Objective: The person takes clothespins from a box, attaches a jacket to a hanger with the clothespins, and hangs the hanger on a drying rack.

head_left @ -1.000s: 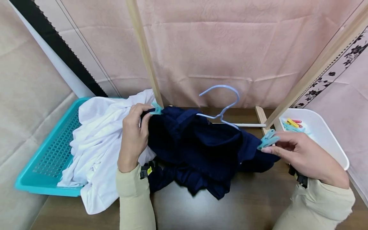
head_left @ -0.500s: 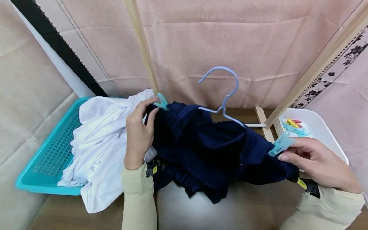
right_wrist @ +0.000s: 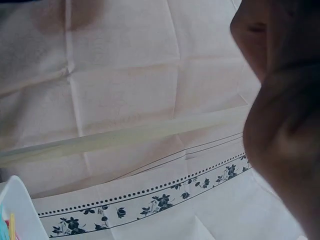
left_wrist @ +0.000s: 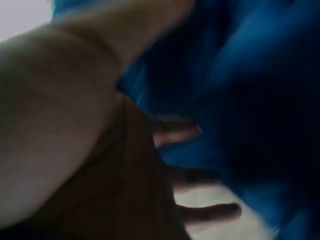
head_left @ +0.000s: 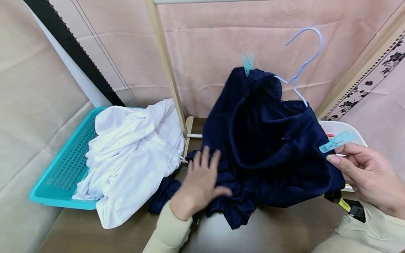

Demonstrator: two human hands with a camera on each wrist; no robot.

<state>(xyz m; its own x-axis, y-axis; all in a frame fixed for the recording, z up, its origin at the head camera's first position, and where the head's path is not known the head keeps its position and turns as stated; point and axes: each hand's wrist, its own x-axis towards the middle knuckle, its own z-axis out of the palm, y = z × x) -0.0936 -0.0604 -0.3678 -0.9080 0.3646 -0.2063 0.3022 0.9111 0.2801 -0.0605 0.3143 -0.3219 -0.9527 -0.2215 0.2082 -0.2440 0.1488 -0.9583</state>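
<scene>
A navy shirt [head_left: 218, 105] hangs on a light blue clothes hanger [head_left: 305, 63], whose hook stands up above the neck opening. Light blue clothespins sit at both shoulders: the left clothespin [head_left: 248, 65] stands upright, while the right clothespin [head_left: 338, 140] leans over beside my fingers. My right hand [head_left: 368, 172] pinches the shirt's right shoulder just below that clothespin. With fingers spread, my left hand [head_left: 202, 184] is at the shirt's lower left side. Dark blue cloth [left_wrist: 240, 100] fills much of the left wrist view behind the fingers. The right hand's grip is hidden in the right wrist view.
A turquoise basket [head_left: 63, 175] with white clothing [head_left: 133, 151] stands at the left. Wooden posts [head_left: 164, 63] of a rack rise behind, with a white bar [head_left: 202, 1] at the top. A white tray [head_left: 351, 128] with clothespins is partly hidden behind the shirt.
The shirt and hanger have risen and shifted right, held by the right hand. My left hand has let go of the left shoulder and dropped to the lower part of the shirt.
</scene>
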